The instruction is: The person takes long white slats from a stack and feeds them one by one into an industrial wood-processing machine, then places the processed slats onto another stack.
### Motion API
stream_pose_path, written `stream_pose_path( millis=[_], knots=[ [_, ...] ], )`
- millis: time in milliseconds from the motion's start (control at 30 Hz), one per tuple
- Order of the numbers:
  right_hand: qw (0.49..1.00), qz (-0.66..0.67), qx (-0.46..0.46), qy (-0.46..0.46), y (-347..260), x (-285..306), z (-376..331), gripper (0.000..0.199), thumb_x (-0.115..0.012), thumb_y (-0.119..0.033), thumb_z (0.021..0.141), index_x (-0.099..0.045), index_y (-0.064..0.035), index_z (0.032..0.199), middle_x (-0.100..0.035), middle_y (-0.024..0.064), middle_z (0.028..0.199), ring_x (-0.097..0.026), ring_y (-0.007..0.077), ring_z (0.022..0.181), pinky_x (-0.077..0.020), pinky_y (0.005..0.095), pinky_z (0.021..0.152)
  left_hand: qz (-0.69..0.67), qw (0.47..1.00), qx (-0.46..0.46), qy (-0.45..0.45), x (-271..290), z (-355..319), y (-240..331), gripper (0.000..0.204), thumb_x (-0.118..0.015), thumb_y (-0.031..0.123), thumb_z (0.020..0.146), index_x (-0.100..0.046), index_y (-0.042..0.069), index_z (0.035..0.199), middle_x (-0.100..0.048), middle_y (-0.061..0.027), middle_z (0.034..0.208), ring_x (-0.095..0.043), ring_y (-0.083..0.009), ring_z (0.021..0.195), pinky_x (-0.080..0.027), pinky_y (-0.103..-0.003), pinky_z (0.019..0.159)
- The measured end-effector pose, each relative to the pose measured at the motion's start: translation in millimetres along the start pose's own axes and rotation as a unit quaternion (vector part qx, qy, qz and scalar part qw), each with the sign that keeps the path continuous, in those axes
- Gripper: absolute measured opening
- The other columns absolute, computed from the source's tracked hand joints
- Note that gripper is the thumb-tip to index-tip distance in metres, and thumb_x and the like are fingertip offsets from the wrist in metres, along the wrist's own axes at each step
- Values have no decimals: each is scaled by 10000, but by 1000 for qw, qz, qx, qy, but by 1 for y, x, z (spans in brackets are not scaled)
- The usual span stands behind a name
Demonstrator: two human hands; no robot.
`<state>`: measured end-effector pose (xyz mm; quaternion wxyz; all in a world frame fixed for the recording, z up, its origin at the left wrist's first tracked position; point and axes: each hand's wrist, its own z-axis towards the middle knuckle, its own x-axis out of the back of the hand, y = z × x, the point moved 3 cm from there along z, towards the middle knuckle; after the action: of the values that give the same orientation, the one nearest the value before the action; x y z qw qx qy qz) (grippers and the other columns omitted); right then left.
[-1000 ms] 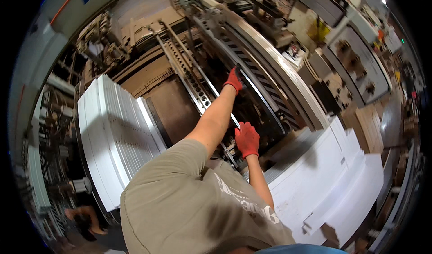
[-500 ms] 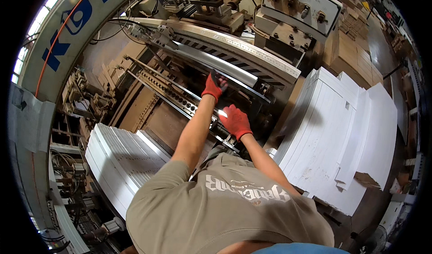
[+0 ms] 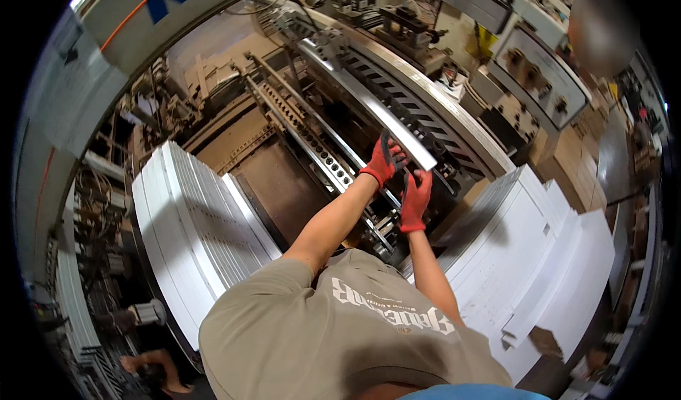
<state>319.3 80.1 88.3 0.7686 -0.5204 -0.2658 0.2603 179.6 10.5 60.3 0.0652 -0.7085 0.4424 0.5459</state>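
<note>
Both of my hands wear red gloves with dark palms and are over a metal machine. My left hand [image 3: 385,162] is beside a long silver metal bar [image 3: 386,113], its fingers apart and bent a little. Lower and to the right, my right hand [image 3: 416,200] points upward near the bar's near end, thumb and fingers parted. No object shows in either hand. Contact between the fingers and the bar cannot be made out. Left of my hands runs a metal rail [image 3: 317,152] with a row of round holes.
Stacks of white board stand on the left [image 3: 191,223] and right [image 3: 489,244]. A control panel [image 3: 543,77] rises at the upper right, with cardboard boxes [image 3: 567,162] behind the right stack. Another person's arm [image 3: 159,364] appears at the lower left.
The view has turned, moving the machine across the picture. My right hand has turned from back-up to fingers-up near the bar's end. The white patch by it no longer shows.
</note>
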Motion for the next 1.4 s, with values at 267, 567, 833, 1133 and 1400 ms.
stream_pose_path(
  millis=[267, 567, 833, 1133, 1400],
  knots=[
    [983, -38, 43, -177, -73, 24, -83, 168, -626, -104, 803, -579, -34, 948, -618, 116, 959, -589, 277, 896, -460, 347, 793, 68, 966, -231, 97, 39, -41, 13, 301, -723, 291, 800, -600, 52, 935, -603, -17, 801, -551, -161, 719, -465, -321, 676],
    [916, -303, 183, -189, -62, 28, -60, 260, -639, -181, 762, -558, -93, 994, -542, 108, 904, -556, 319, 857, -462, 421, 715, 207, 927, -297, 96, 52, -188, 95, 289, -637, 248, 848, -522, 105, 1070, -560, -12, 783, -575, -118, 655, -499, -283, 568],
    [855, -393, 72, -330, -12, 8, -29, 293, -630, -334, 796, -603, -88, 953, -620, 141, 946, -598, 354, 902, -469, 453, 752, 114, 967, -215, 81, 107, -280, 99, 291, -580, 173, 837, -465, 134, 1101, -515, -14, 673, -522, -125, 501, -436, -271, 406],
    [850, -382, 33, -363, -18, 3, -30, 271, -621, -305, 797, -620, -50, 888, -640, 143, 867, -611, 349, 831, -462, 432, 719, 74, 952, -277, 107, 160, -337, 91, 277, -545, 286, 903, -464, 141, 1125, -474, -12, 624, -476, -131, 464, -375, -261, 390],
    [837, -393, 34, -380, -15, -3, -27, 285, -606, -302, 812, -587, -23, 868, -620, 170, 859, -593, 368, 837, -444, 450, 694, -34, 957, -247, 148, 217, -334, 84, 394, -527, 459, 917, -507, 111, 732, -450, -4, 529, -449, -133, 422, -336, -257, 369]
  ],
)
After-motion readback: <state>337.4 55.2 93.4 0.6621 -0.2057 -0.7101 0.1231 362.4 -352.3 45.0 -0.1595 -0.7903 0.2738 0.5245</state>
